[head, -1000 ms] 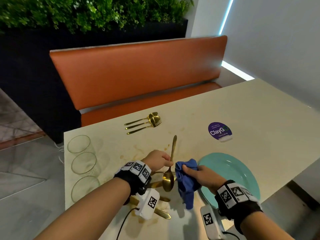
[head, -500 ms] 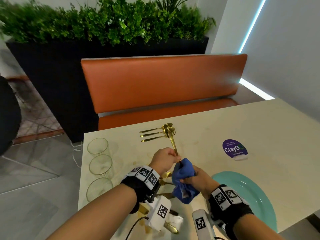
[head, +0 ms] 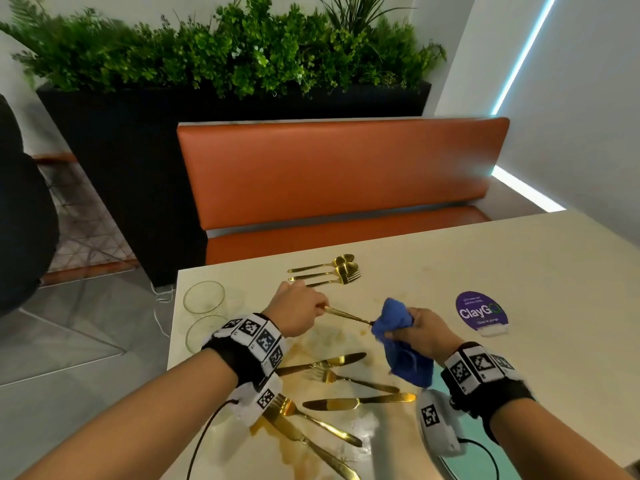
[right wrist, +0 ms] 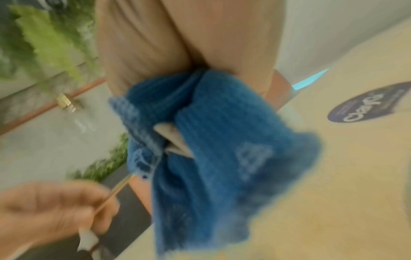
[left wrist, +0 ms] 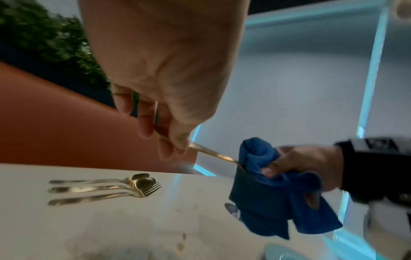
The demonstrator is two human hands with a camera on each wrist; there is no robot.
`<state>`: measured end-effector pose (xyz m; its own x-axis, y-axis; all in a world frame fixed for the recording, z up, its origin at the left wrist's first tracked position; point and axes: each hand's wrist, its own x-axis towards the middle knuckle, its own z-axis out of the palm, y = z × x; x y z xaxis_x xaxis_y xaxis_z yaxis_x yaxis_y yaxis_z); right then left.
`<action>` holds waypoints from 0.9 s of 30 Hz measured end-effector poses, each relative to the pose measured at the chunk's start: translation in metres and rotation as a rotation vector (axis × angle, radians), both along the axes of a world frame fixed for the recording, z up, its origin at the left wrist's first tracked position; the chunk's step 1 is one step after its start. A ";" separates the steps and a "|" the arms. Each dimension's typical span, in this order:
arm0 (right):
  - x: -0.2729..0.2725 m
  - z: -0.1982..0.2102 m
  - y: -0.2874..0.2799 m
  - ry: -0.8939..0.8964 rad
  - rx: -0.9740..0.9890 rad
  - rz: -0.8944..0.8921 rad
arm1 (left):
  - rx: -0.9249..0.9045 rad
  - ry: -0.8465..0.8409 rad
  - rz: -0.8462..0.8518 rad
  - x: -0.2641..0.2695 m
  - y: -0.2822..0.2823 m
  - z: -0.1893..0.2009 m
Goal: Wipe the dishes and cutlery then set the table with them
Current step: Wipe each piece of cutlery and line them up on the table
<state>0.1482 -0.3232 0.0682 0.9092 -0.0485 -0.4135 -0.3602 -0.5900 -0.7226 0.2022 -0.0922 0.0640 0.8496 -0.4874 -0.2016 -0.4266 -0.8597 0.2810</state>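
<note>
Near edge of the bench [head: 519, 258]: unwiped gold knives [head: 360, 403] and forks [head: 349, 378] lie scattered and crossed in a brownish smear of spilled liquid [head: 298, 455]. The teal plate [head: 485, 455] sits at the near right corner, mostly hidden under my right wrist.

Above the pile, both my hands are busy. My left hand [head: 294, 311] pinches the thin handle of a gold spoon [head: 346, 315] between thumb and fingertips. My right hand [head: 420, 330] is clenched round a blue cloth [head: 398, 337] bunched over the spoon's bowl end, which is buried in the folds, and a loose tail of cloth hangs down. I judge this to be mid-wipe on one piece, with most of the cutlery still to do.

Risks: the handle is slim, smooth polished metal, held only by a pinch, so a hard pull through the cloth could slip it free and drop it into the spill. The hanging tail could drag through the smear and carry it onto pieces wiped later. The cloth is ribbed and soft, and probably grips well.

Left edge: two clear round glasses [head: 204, 296], thin-walled and close to the lip, where an elbow swing could knock them.

Far edge: two spoons and a fork [head: 332, 271] lie parallel, neatly set. A round purple sticker [head: 481, 311] lies flat toward the right.
</note>
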 end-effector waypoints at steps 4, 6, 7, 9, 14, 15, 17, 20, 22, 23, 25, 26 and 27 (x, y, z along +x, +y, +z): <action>0.011 -0.008 0.000 -0.142 0.184 -0.420 | -0.334 0.368 0.226 -0.016 -0.002 -0.005; 0.012 -0.011 0.006 -0.176 0.272 -0.555 | -0.553 0.453 0.378 -0.029 -0.012 -0.010; 0.012 -0.013 0.011 -0.177 0.350 -0.629 | -0.613 0.487 0.441 -0.035 -0.020 -0.011; 0.012 -0.018 0.027 -0.133 0.530 -0.708 | -0.674 0.519 0.526 -0.046 -0.038 -0.013; 0.027 -0.016 0.056 -0.117 0.519 -0.602 | -0.853 0.534 0.676 -0.038 -0.058 -0.012; 0.026 -0.016 0.058 -0.109 0.500 -0.592 | -0.844 0.527 0.677 -0.038 -0.057 -0.013; 0.019 -0.018 0.059 -0.075 0.440 -0.543 | -0.792 0.513 0.646 -0.041 -0.055 -0.019; 0.013 -0.023 0.059 -0.036 0.353 -0.420 | -0.756 0.547 0.622 -0.045 -0.053 -0.025; 0.013 -0.024 0.057 -0.047 0.335 -0.387 | -0.776 0.631 0.640 -0.046 -0.055 -0.025; 0.015 -0.024 0.055 -0.050 0.325 -0.391 | -0.753 0.653 0.639 -0.045 -0.056 -0.025; 0.020 -0.024 0.046 -0.051 0.306 -0.419 | -0.634 0.621 0.586 -0.039 -0.058 -0.024; 0.023 -0.023 0.041 -0.042 0.293 -0.425 | -0.592 0.575 0.579 -0.033 -0.057 -0.024; 0.024 -0.022 0.036 -0.018 0.276 -0.411 | -0.576 0.533 0.605 -0.027 -0.055 -0.024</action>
